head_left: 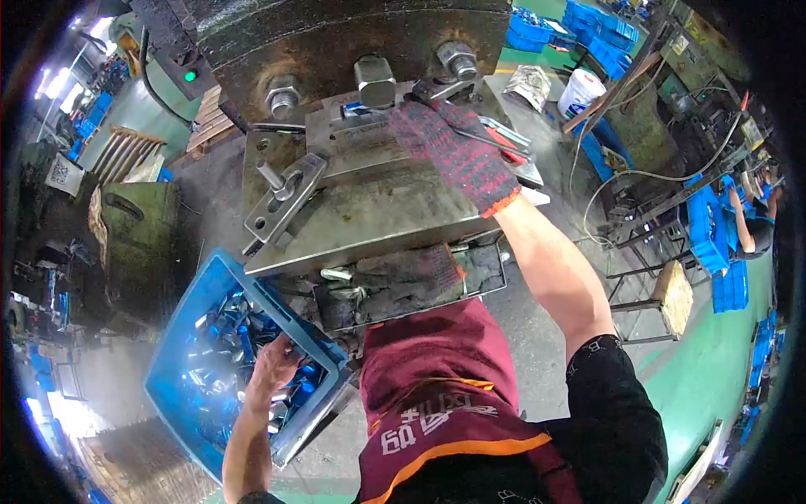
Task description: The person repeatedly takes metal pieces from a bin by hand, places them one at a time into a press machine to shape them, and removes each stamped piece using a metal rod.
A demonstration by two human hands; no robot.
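Our right hand (453, 149), in a knitted glove of mottled grey and red yarn with an orange cuff, lies over the far right part of the steel bed, fingers stretched forward and close together; we cannot tell whether they grip anything. Our left hand (275, 367), bare, reaches into the crate with its fingers curled among the pieces there, and again we cannot tell whether one is held.

Biggest before us is the press block (327, 63), dark, scuffed metal above the bed's far edge. Below it spreads the steel bed (369, 220), a flat, dull-grey slab with a straight near edge. Beside its near left corner sits a blue plastic crate (176, 370), straight-walled and tilted in our view. Under the near edge we see a blackened, grimy tray (386, 290). Toward the bed's left edge, a slotted steel clamp (290, 200) lies slantwise, with an upright round stud (270, 176) through it. Three thick hexagonal fasteners (374, 81) line the block's lower face. Smallest are the glossy metal pieces (231, 332), silver and blue, heaped loosely in the crate; another blue-and-silver piece (357, 109) lies near the bed's far edge, left of our glove.
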